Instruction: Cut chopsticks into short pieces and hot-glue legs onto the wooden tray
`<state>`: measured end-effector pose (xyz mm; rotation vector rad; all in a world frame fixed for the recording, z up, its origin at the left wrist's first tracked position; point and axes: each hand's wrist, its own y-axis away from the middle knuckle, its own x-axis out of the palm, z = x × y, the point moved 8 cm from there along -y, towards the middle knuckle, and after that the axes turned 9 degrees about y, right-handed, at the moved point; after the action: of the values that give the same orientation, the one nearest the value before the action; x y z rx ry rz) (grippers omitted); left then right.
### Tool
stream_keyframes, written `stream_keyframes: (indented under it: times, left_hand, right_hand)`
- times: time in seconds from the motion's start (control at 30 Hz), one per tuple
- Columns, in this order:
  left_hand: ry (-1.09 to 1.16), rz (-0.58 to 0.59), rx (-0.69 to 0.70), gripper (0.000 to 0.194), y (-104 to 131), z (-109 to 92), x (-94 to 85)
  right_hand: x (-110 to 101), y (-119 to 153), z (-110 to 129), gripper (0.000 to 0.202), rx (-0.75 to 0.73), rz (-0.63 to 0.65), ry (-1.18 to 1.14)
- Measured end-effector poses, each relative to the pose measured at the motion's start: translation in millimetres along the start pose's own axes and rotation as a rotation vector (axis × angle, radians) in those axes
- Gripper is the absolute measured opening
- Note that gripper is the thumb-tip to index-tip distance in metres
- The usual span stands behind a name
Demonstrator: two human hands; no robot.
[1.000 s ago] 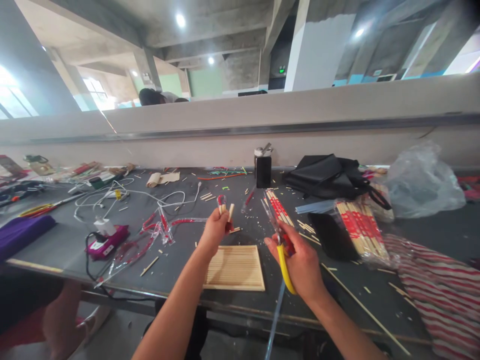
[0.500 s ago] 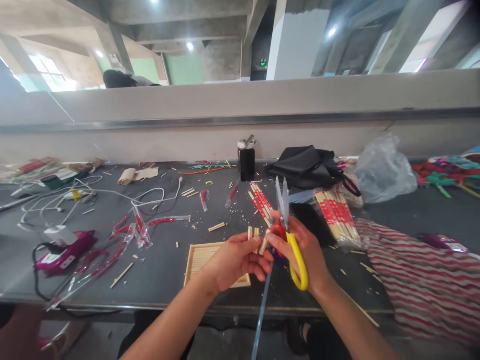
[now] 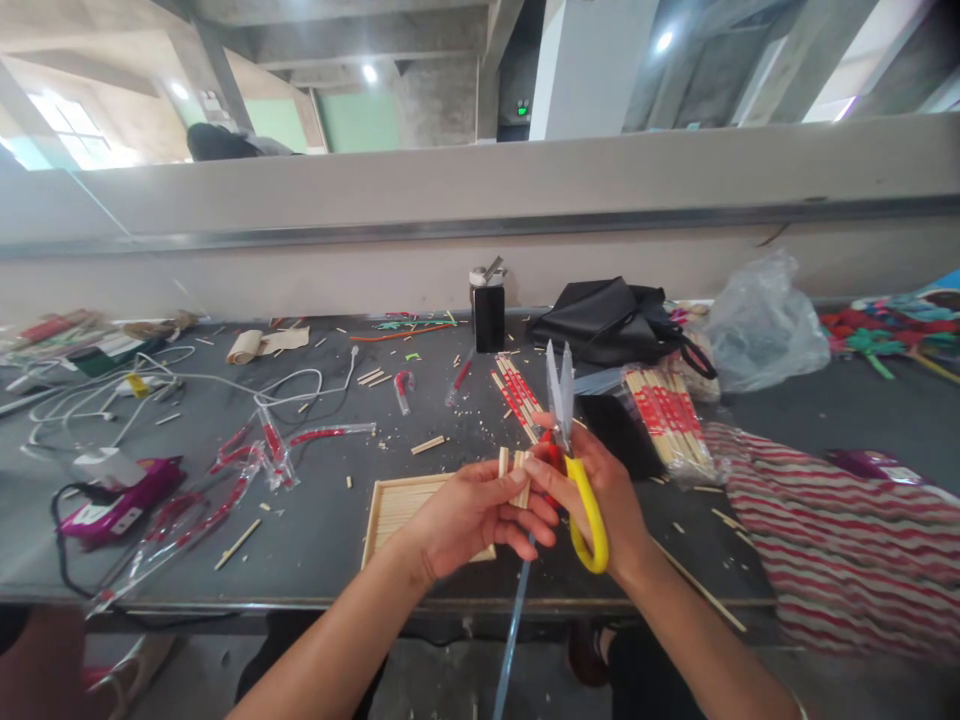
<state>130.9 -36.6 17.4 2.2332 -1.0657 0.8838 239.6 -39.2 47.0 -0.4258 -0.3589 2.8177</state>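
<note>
My left hand is closed on several short pieces of wooden stick, held upright between thumb and fingers. My right hand grips a pair of scissors with yellow and red handles, blades pointing up and slightly parted. Its thumb and finger also touch the right side of the wooden pieces. Under my left wrist lies a shallow tray of pale sticks, partly covered by the hand. A bluish translucent strip runs down from below the hands past the table edge; its upper end is hidden.
Red-marked chopsticks lie beyond the hands, with a packed bundle to the right. A black bag, clear plastic bag and striped cloth occupy the right. White cables and a purple power strip lie left.
The wooden pieces have come closer together between my hands; the right one was tilted and now stands beside the others. The scissors stay in my right hand. The view has shifted slightly.
</note>
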Motion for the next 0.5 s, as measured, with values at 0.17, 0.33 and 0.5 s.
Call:
stream_keyframes:
  times: [0.17,0.33,0.5]
  left_hand:
    - [-0.009,-0.056,0.063,0.021,-0.3,-5.5,-4.8]
    - [0.099,-0.244,0.245,0.014,3.2,-21.5,-23.2]
    - [0.180,-0.247,0.324,0.015,4.3,-26.5,-22.1]
  right_hand:
    - [-2.3,1.7,6.0,0.044,-0.044,-0.031,0.099]
    - [0.3,5.9,0.3,0.050,-0.059,-0.028,0.122]
    - [3.8,15.3,8.8,0.051,-0.278,-0.115,0.388]
